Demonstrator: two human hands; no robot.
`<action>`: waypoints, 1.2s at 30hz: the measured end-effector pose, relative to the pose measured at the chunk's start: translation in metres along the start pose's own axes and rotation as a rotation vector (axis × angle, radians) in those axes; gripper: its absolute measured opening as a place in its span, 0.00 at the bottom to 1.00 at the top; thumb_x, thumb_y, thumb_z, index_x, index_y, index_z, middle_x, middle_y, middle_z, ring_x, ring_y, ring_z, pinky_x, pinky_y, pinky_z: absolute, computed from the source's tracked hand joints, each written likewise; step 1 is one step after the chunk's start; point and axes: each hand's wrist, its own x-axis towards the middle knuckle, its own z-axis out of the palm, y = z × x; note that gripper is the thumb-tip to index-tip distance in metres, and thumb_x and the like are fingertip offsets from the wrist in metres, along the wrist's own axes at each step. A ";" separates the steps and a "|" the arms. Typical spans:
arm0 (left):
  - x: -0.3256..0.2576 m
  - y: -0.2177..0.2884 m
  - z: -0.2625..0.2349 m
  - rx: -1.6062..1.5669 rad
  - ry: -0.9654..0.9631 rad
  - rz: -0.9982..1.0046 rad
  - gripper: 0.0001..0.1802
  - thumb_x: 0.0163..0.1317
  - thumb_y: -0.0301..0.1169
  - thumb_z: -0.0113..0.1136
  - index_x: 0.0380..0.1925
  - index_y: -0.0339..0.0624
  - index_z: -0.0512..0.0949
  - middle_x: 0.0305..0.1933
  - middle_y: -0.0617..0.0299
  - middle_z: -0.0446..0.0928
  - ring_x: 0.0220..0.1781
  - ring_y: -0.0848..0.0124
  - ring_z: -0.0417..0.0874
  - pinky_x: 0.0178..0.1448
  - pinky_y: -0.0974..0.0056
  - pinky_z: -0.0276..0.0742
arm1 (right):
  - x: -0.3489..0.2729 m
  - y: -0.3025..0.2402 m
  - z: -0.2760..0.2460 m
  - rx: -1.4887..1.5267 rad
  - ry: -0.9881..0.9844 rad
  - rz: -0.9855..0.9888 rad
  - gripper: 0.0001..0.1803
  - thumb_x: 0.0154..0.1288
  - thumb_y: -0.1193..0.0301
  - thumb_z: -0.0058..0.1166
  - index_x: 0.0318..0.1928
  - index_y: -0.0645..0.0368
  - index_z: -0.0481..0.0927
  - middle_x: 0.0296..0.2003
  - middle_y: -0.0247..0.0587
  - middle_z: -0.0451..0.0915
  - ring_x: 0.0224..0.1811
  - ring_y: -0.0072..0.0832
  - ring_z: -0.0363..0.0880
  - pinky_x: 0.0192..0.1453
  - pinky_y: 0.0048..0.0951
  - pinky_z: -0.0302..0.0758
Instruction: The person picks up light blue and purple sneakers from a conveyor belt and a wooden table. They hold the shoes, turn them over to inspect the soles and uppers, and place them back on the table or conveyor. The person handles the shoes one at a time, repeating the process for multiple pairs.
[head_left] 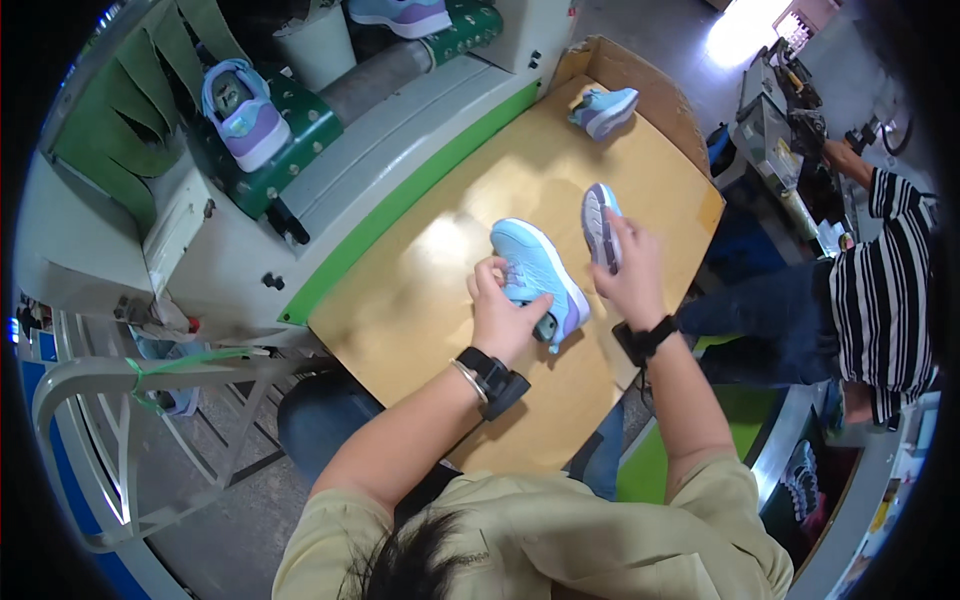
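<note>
1. Worktop [420, 300]: tan wooden board, set at a diagonal. A green strip ran along its upper-left edge against the grey machine housing [400, 130]. A raised cardboard wall [640, 75] closed off the far corner.
2. Near edge sat over the person's lap. Right edge dropped off toward a seated person in a striped black-and-white shirt [885, 300], well apart from both hands.
3. Open room: bare board to the left of and below the left hand, plus a wide bare patch between the hands and the far corner.
4. Left hand [500, 310] was on the light-blue sneaker with white sole [535, 275], fingers curled and pinching at the lace/tongue area. The shoe lay near the board's centre, toe pointing away, heel end toward the person, a lilac band along the sole edge.
5. Right hand [630, 270] gripped a second sneaker, sole-side showing, grey-lilac tread [600, 215]. Fingers were wrapped round it and it was held upright, just beside the first shoe, not touching it.
6. Third light-blue sneaker [605, 108] lay in the far corner by the cardboard wall, clear of both hands.
7. Two more sneakers sat on the green dotted conveyor belt [300, 130]: one lilac-and-blue [243, 108] at left, another partly cut off at the top edge [400, 15].
8. Black wrist straps on both arms.
</note>
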 end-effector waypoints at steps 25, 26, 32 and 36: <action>-0.116 0.017 -0.130 -0.223 0.163 0.402 0.39 0.75 0.37 0.54 0.79 0.37 0.50 0.82 0.47 0.52 0.83 0.58 0.52 0.81 0.57 0.50 | -0.066 -0.129 -0.059 0.931 -0.296 -0.055 0.59 0.59 0.53 0.73 0.79 0.64 0.48 0.72 0.66 0.58 0.77 0.53 0.59 0.78 0.44 0.59; -0.114 0.012 -0.130 -0.218 0.056 0.429 0.40 0.75 0.37 0.55 0.79 0.37 0.48 0.82 0.47 0.49 0.84 0.58 0.49 0.82 0.56 0.47 | -0.074 -0.137 -0.064 0.847 -0.357 -0.175 0.60 0.59 0.54 0.73 0.79 0.62 0.46 0.75 0.67 0.52 0.79 0.56 0.51 0.80 0.47 0.54; -0.136 -0.072 -0.125 0.059 -0.168 0.251 0.53 0.67 0.40 0.66 0.80 0.38 0.40 0.85 0.43 0.33 0.86 0.51 0.42 0.83 0.50 0.46 | -0.129 -0.137 0.021 0.700 -0.299 -0.023 0.56 0.60 0.65 0.70 0.80 0.60 0.45 0.77 0.66 0.48 0.81 0.59 0.44 0.82 0.49 0.51; -0.142 -0.060 -0.119 0.204 -0.078 0.308 0.66 0.52 0.43 0.80 0.80 0.45 0.41 0.83 0.38 0.31 0.85 0.42 0.41 0.82 0.46 0.51 | -0.133 -0.137 0.037 0.901 -0.254 0.097 0.53 0.59 0.75 0.67 0.79 0.61 0.47 0.74 0.59 0.58 0.78 0.48 0.58 0.79 0.40 0.59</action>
